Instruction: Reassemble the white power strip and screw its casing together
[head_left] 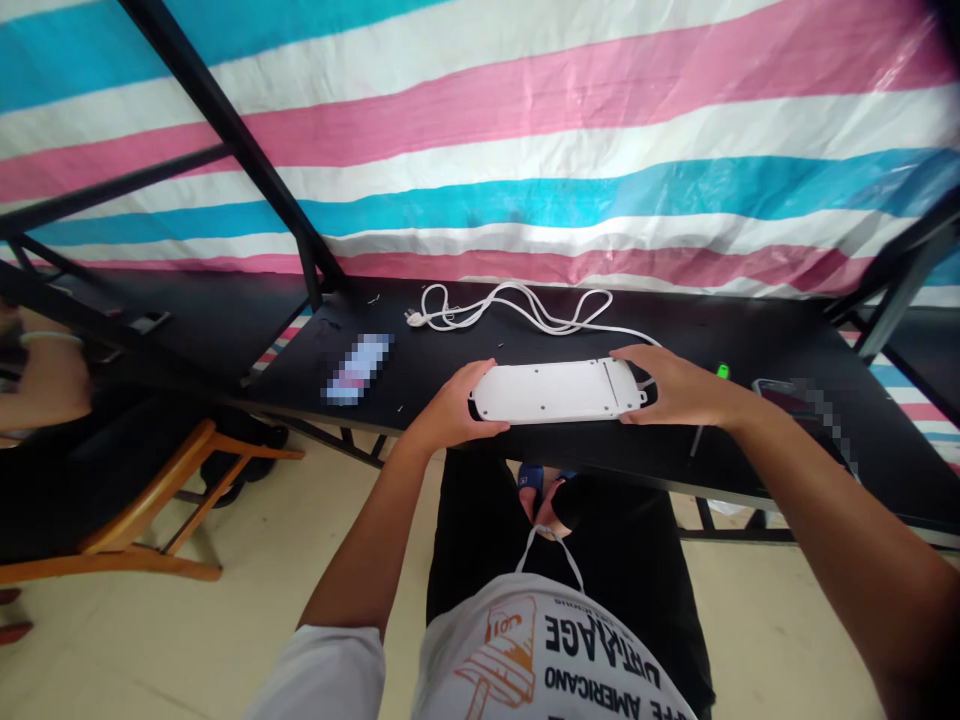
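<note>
Between my two hands I hold a white power strip [555, 390] level over the black table, its flat face with several small screw holes or screws turned up. My left hand [461, 405] wraps around its left end, thumb along the near edge. At the other end my right hand [667, 385] grips it, beside a small loop of white cord. From that end a white cord [525, 300] runs back and lies in loose loops on the table, ending in a plug [415, 318]. The strip's underside is hidden.
On the black table [450, 350] a blurred-out phone [358, 370] lies to the left. A green-handled screwdriver [722, 372] and a clear-edged flat item [806, 400] are on the right. Black frame bars [232, 140] flank the table. Left, another person's arm [52, 370] and a wooden chair [150, 500] show.
</note>
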